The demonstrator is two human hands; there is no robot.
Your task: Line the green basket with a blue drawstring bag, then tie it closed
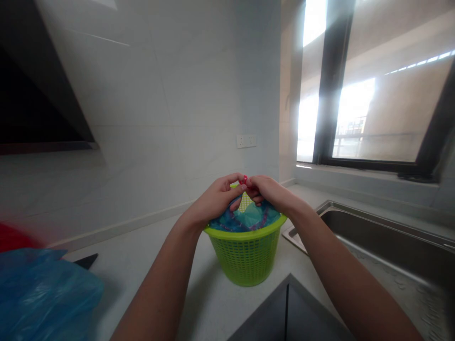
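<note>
A bright green lattice basket [245, 260] stands on the counter, with a blue-green translucent plastic bag [249, 219] inside it. Purplish-pink lines run through the bag near its mouth. Over the basket, my left hand [222, 194] and my right hand [266, 190] meet, thumbs and fingers pinched round a small red strip [243, 180]. Whether the strip is joined to the bag I cannot tell. The remaining fingers of both hands curl down close to the bag.
A steel sink [377, 241] is set into the counter [142, 284] on the right, below a window. At the left lie a blue plastic bag [46, 293], a blurred red thing [17, 237] and a dark pointed object [87, 261]. A dark grey corner [273, 312] juts in at front.
</note>
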